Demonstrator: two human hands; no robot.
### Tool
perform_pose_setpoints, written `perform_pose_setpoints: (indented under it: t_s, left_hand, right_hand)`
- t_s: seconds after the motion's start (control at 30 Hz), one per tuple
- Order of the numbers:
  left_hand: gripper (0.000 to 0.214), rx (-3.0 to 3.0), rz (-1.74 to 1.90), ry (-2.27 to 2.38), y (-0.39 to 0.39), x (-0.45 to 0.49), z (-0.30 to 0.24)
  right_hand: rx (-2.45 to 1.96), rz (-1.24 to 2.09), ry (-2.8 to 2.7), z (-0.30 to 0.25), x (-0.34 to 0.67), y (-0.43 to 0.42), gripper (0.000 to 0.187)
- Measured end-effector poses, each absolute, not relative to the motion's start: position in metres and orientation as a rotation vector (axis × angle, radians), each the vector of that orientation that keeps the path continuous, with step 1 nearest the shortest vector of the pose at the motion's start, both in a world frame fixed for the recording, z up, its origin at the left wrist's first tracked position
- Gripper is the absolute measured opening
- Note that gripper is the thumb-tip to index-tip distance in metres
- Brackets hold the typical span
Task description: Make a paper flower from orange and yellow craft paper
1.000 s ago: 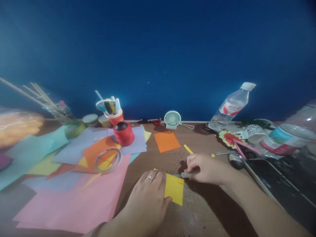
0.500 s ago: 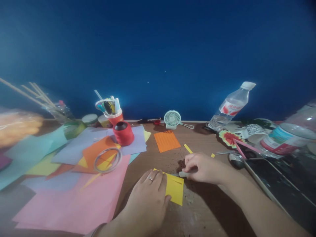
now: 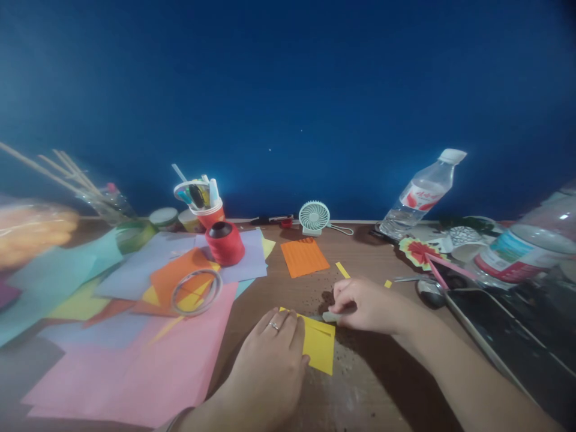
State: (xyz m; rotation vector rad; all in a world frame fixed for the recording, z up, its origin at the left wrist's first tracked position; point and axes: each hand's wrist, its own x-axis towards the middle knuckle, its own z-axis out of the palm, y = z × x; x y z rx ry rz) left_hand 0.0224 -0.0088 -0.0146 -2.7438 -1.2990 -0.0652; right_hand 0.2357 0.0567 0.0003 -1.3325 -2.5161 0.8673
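Observation:
My left hand [image 3: 274,354], with a ring on one finger, lies flat with fingers stretched out, pressing on a yellow square of paper [image 3: 318,354]. A slit runs near the far edge of that paper. In my right hand [image 3: 360,305], closed in a pinch, is a small knife with a pale handle [image 3: 332,316]. Its thin blade points left along the paper's far edge; where the tip touches is too small to tell. Beyond my right hand lie a yellow paper strip [image 3: 342,270] and a small yellow scrap [image 3: 387,284].
Coloured paper sheets [image 3: 135,366] cover the left, with a tape roll [image 3: 197,292] and a red thread spool [image 3: 225,244] on them. An orange pleated square [image 3: 305,257] and a small fan [image 3: 314,217] stand farther back. Bottles [image 3: 418,195] and a dark tray-like object [image 3: 504,336] are right.
My right hand and the knife have shifted slightly to the left. My left hand and the yellow paper have stayed almost in place.

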Motion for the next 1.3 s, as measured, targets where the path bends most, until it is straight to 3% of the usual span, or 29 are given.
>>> perform_pose_setpoints:
  t_s: [0.97, 1.3]
  left_hand:
    - [0.038, -2.758, -0.107, -1.346, -0.013, 0.024, -0.015]
    - [0.041, -2.782, -0.061, -1.061, -0.015, 0.019, -0.027]
  right_hand:
    - [-1.281, 0.782, -2.538, -0.006, 0.227, 0.058, 0.021]
    - [-1.244, 0.786, -2.54, -0.007, 0.227, 0.057, 0.017]
